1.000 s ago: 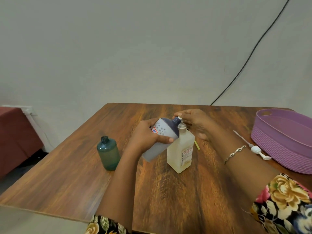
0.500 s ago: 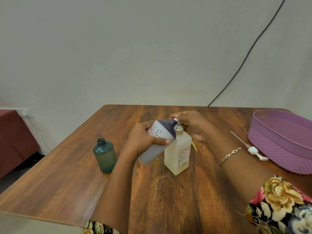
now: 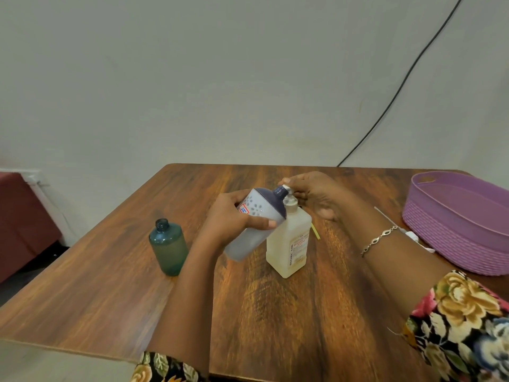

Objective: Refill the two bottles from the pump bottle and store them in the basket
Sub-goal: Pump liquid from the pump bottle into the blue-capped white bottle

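Barely moved, grey bottle [image 3: 252,232] leans neck up-right — left fingers [image 3: 261,223] grip it, right fingers [image 3: 301,186] hold nozzle [image 3: 286,189] of pump bottle [image 3: 292,244].

A plain pale wall [image 3: 192,78] rises behind the wood-grain counter [image 3: 275,312]. A black cable [image 3: 399,86] slants down it. Dark red furniture [image 3: 22,221] stands at the left.

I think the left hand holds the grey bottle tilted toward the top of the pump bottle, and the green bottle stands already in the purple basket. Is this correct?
Not quite. The head view shows the green bottle standing on the table, not in the purple basket. The rest is right: the left hand holds the grey bottle tilted toward the top of the pump bottle.
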`<action>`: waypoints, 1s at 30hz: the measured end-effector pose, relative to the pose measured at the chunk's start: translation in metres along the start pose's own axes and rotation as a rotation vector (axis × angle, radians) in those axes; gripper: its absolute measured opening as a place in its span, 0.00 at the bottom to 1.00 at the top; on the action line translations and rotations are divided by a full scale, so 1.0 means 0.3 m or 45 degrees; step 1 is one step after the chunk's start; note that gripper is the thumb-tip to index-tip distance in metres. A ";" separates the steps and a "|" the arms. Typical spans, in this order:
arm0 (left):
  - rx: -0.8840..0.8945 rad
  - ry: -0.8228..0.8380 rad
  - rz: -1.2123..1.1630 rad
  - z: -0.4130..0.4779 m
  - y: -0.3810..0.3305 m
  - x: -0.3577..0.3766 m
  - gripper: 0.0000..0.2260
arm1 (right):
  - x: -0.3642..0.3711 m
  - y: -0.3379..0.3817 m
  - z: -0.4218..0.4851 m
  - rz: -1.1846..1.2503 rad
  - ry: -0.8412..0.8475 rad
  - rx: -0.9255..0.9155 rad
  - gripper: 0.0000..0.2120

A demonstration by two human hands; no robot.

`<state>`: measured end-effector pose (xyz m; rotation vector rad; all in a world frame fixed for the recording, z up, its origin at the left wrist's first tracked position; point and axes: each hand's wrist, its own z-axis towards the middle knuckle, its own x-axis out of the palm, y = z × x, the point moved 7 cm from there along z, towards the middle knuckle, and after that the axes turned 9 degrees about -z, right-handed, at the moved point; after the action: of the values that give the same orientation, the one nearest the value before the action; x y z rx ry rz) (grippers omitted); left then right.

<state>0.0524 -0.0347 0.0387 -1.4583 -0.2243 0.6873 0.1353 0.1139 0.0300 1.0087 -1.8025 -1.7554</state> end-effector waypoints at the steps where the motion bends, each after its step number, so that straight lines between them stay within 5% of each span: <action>1: 0.012 -0.014 0.003 0.003 -0.010 -0.004 0.14 | -0.004 0.006 -0.001 0.025 -0.001 0.001 0.08; 12: -0.030 -0.002 -0.007 -0.002 0.019 -0.001 0.15 | 0.015 -0.015 0.017 -0.015 0.021 0.134 0.05; 30: -0.027 0.020 0.006 0.004 0.028 0.005 0.17 | 0.004 -0.037 0.021 0.183 0.021 0.022 0.12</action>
<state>0.0506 -0.0333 0.0305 -1.4840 -0.2166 0.6789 0.1323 0.1179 0.0182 0.8745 -1.8344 -1.6437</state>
